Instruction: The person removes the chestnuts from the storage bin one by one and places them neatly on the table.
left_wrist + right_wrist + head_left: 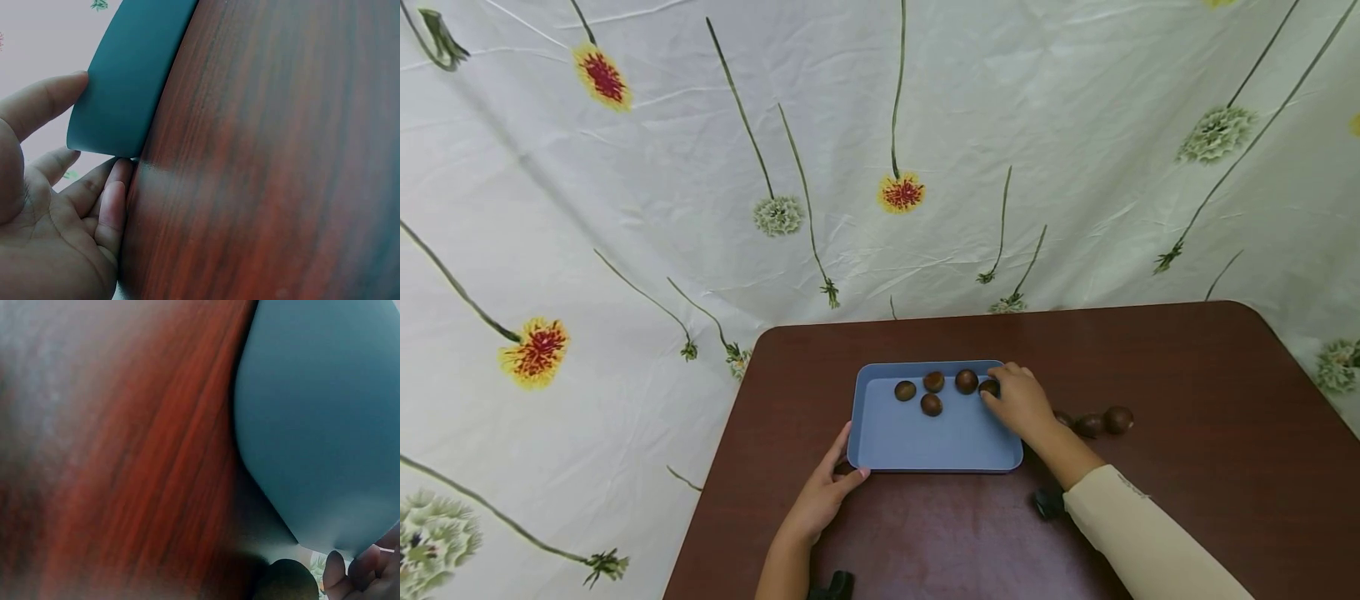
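A shallow blue tray (940, 442) lies on the table, with several brown chestnuts (931, 405) in its far half. At the tray's far right corner my right hand (1024, 404) pinches another chestnut (989, 387) between thumb and fingers, just inside the rim. Only some fingertips of that hand show in the right wrist view, beyond the tray's side (319, 425). My left hand (822, 496) holds the near left corner of the tray, thumb at the front edge and fingers along the left side. The left wrist view shows its fingertips touching the tray's wall (134, 75).
Three chestnuts (1118, 420) sit in a row on the brown table (1210, 467), right of the tray and partly behind my right wrist. A flower-patterned cloth (850, 250) hangs behind the table. Dark wrist devices (1047, 503) show under both forearms.
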The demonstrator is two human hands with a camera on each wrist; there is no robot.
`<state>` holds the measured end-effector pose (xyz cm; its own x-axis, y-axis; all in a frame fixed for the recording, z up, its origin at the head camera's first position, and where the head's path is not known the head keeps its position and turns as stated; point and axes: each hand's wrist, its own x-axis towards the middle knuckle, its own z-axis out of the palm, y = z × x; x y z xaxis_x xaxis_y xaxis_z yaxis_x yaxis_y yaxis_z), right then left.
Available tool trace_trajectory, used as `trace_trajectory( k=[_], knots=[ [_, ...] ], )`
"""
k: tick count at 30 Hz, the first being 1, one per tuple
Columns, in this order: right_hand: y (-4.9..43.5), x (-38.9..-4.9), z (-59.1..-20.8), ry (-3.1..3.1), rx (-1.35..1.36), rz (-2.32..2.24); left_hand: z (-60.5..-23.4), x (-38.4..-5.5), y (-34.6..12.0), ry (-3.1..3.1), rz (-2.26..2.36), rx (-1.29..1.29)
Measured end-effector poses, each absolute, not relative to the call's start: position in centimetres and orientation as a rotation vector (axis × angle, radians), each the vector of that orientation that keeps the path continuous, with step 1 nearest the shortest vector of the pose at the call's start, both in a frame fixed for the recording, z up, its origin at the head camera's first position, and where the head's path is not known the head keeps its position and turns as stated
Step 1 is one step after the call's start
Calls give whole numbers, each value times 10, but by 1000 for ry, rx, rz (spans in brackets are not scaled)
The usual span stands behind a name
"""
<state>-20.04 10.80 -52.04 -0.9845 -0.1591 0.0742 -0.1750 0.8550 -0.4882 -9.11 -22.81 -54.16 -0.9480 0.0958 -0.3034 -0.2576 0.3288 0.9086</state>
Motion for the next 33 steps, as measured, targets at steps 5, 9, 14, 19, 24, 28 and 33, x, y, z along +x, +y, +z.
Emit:
trace_trajectory(
  k=[5,9,14,19,24,28,33],
  knots=[
    [108,-200,-520,-3009,302,739,-541,-91,-228,2291,1653,-146],
    [108,-200,-520,-3025,322,736,-541,-91,-228,2290,1652,-150],
    [111,-200,-520,-3022,353,740,-541,-91,-228,2290,1650,-154],
    [113,-200,-522,-3010,385,740,-541,-91,-228,2289,1645,-154],
    [115,-200,-524,-2992,372,791,-541,-91,-228,2290,1642,-154],
    [115,-200,-524,-2981,340,864,-541,-90,-227,2293,1641,-155],
    [116,-199,-523,-2966,279,1014,-541,-91,-227,2294,1648,-162]
  ],
)
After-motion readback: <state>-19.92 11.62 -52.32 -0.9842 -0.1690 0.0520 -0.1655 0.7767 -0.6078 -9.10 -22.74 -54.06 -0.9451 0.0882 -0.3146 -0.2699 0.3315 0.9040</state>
